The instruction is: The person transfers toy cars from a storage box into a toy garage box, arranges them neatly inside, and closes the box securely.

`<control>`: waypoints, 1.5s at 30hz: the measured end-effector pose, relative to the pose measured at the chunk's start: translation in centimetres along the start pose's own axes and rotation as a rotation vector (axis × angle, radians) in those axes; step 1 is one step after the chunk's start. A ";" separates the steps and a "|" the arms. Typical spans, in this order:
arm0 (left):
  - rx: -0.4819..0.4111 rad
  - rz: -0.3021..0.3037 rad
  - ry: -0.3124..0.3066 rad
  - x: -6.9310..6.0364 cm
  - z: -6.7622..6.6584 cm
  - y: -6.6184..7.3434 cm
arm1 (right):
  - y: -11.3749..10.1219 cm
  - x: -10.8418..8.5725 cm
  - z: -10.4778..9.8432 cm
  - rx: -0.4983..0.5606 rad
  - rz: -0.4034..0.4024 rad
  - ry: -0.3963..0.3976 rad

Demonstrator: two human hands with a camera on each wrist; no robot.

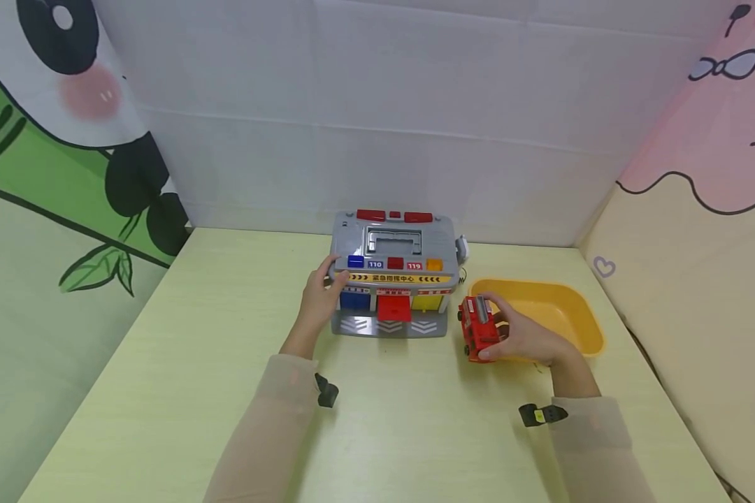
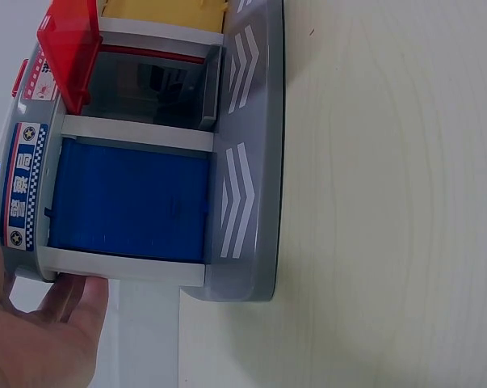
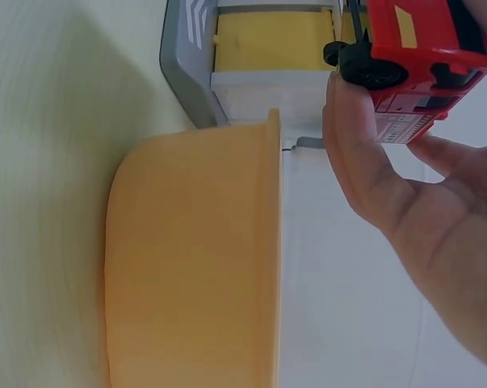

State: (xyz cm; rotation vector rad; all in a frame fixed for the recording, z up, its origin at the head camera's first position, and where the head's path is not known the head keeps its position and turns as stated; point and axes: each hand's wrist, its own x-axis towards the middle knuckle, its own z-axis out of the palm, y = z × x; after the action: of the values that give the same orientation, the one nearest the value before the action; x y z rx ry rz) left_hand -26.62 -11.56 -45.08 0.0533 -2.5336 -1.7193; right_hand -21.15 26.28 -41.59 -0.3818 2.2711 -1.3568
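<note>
Right hand: (image 1: 523, 337) closed around the red toy truck, thumb on the near end and fingers on the far end.
Red toy truck: (image 1: 476, 330) in the right hand's grip, raised above the table, its wheels showing on the side away from the palm.
Yellow tray: (image 1: 556, 307) beneath and behind the right hand's grip, its near-left edge partly hidden by hand and truck.
Left hand: (image 1: 319, 302) gripping the left end of the toy station, thumb at the front roof edge, fingers behind the corner.
Toy station: (image 1: 393, 288) between the two grips, standing on the table, just apart from the truck.
Blue door: (image 2: 130, 202) nearest the left hand's grip, lowered.
Red door: (image 1: 393, 308) beyond the blue one from the left hand, swung up and out, the bay under it open.
Yellow door: (image 1: 426, 302) closest to the truck's side, lowered.
Table: (image 1: 390, 426) pale, below both grips.
</note>
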 end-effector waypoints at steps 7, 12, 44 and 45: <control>0.002 -0.002 -0.001 0.0 -0.2 0.1 | -0.7 0.3 0.9 0.005 -0.018 0.000; 0.002 -0.010 -0.001 -0.2 -0.2 0.2 | -0.9 0.4 1.7 0.019 -0.027 -0.017; -0.006 0.008 0.011 -0.2 -0.2 0.3 | -1.3 3.7 7.3 0.041 0.024 -0.049; -0.005 0.008 0.010 -0.2 -0.2 0.3 | -1.2 3.9 7.5 0.044 0.027 -0.050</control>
State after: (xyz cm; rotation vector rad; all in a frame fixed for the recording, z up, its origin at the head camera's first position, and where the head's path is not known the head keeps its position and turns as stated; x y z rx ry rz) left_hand -26.37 -11.60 -44.75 0.0515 -2.5190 -1.7186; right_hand -20.56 18.30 -44.47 -0.3654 2.1939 -1.3664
